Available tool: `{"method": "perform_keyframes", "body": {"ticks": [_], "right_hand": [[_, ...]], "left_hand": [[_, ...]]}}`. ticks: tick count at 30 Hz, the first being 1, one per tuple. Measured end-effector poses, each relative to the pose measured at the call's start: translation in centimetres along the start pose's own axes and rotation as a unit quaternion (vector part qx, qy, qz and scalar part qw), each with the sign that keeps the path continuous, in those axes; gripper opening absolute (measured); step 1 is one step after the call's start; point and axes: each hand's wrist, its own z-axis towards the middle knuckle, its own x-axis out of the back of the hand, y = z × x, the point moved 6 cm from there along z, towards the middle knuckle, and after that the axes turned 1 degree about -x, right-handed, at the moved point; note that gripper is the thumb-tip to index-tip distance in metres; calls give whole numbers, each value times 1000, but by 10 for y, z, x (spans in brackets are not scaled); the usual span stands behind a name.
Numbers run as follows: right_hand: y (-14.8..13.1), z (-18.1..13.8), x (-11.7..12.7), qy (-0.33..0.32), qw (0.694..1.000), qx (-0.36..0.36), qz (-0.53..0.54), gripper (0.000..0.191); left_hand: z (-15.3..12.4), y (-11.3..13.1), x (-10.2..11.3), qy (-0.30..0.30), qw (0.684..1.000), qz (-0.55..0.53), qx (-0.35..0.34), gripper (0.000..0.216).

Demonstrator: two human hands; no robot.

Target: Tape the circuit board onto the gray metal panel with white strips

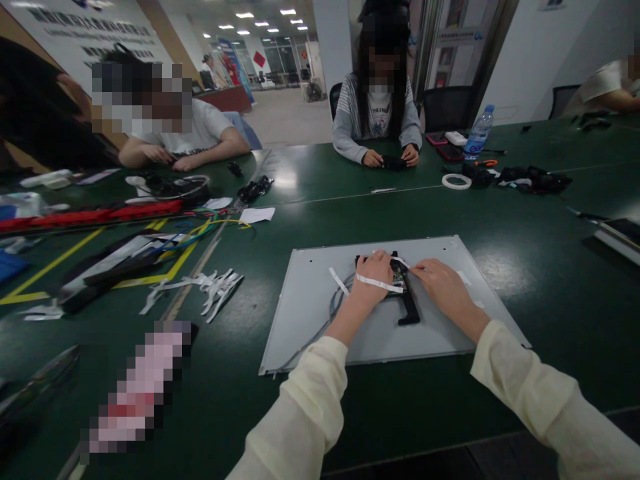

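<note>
Two cream-sleeved arms reach over a grey panel [310,320] lying flat on a green surface [550,287]. The left hand [373,277] is curled, knuckles up, over the top of a black bracket [409,307] at the panel's middle and hides that end of it. A strip of white tape [383,285] lies across the back of this hand. The right hand [443,285] lies just beside the bracket, fingers close together and tips at a second bit of tape. Whether either hand grips anything cannot be told. A grey cable [334,308] loops on the panel left of the left hand. Farther left on the surface lie white scraps [215,287], then black and red parts inside yellow lines [180,263]. Beyond the panel are a sheet of paper [257,215], a tape roll [456,181] and a water bottle [479,133]. A seated person [377,107] across the surface holds a dark object in both hands.
</note>
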Motion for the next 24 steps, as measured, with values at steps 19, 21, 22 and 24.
{"method": "perform_keyframes", "body": {"ticks": [19, 21, 22, 24], "right_hand": [[-11, 4, -14, -21, 997, 28, 66, 46], [-10, 2, -15, -20, 997, 32, 68, 47], [-9, 2, -16, -18, 997, 33, 71, 47], [-7, 1, -19, -15, 996, 33, 81, 47]], "left_hand": [[1, -1, -7, 3, 999, 43, -16, 28], [1, -1, -7, 9, 999, 40, -17, 28], [1, -1, -7, 11, 999, 38, -16, 29], [0, -2, -7, 12, 999, 37, -14, 29]]}}
